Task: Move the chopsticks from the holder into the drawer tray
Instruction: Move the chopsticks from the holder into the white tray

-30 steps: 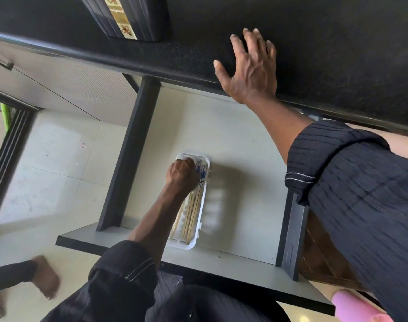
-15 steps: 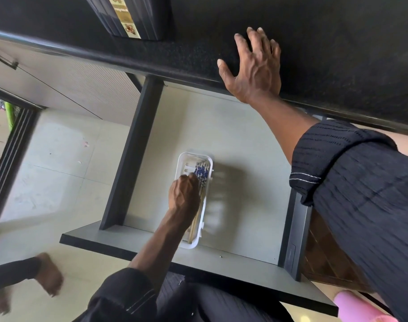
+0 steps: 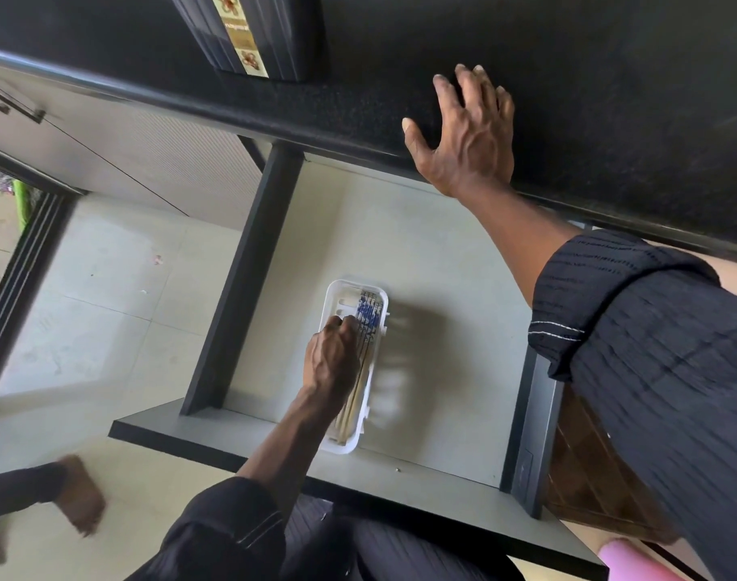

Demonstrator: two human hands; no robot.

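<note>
Below the middle of the head view, the left hand (image 3: 333, 354) is reaching down into the open drawer (image 3: 421, 253) and resting over the white tray (image 3: 332, 293), its fingers curled against the chopsticks (image 3: 369, 316) lying inside. Whether those fingers are pinching a chopstick or only nudging the bundle straight, I cannot tell, since the knuckles are covering the contact. The chopsticks are lying lengthwise along the right side of the tray, blue-patterned ends pointing toward the upper part of the frame and plain wooden tips toward the lower part. In the upper right, the right hand (image 3: 463, 136) is pressing flat on the dark countertop (image 3: 610, 98) with fingers spread and holding nothing, seemingly bracing the body.

Judging from this, the task is looking nearly finished: several chopsticks are already sitting in the tray, and what is probably remaining is letting go and tidying. A dark ribbed container (image 3: 249, 31) is standing at the top edge of the frame; it may be the holder, but its top is cut off, so whether any chopsticks are waiting there is hidden. The exact count in the tray is hard to make out under the hand.
</note>
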